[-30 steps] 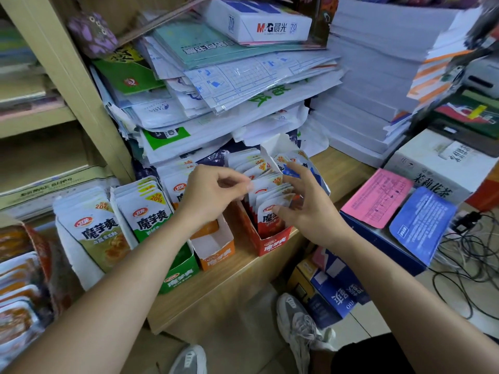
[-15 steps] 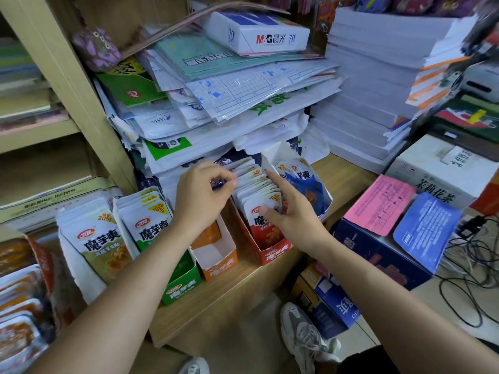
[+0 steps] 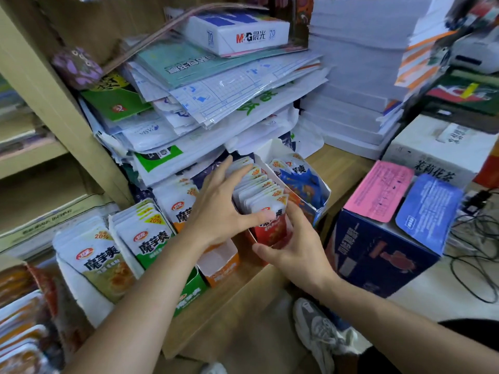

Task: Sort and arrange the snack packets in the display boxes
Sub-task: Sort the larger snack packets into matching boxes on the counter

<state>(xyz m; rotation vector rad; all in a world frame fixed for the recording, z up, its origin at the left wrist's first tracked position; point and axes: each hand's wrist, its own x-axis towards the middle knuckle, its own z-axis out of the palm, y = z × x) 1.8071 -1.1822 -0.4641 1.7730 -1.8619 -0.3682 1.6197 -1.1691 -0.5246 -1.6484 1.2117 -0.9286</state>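
Left grip (image 3: 218,211) has spread flat, fingers straight, over glossy white-and-red foil snack packets (image 3: 259,190) standing in red cardboard display box (image 3: 250,236) on wooden worktop (image 3: 337,168) | right grip (image 3: 297,247) curls round box's front corner | packets look light, slippery, floppy; best pinched at top seams.

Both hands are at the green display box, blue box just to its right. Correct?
No. The head view shows the left hand and right hand at the red display box, not the green display box; the blue box is just to its right.
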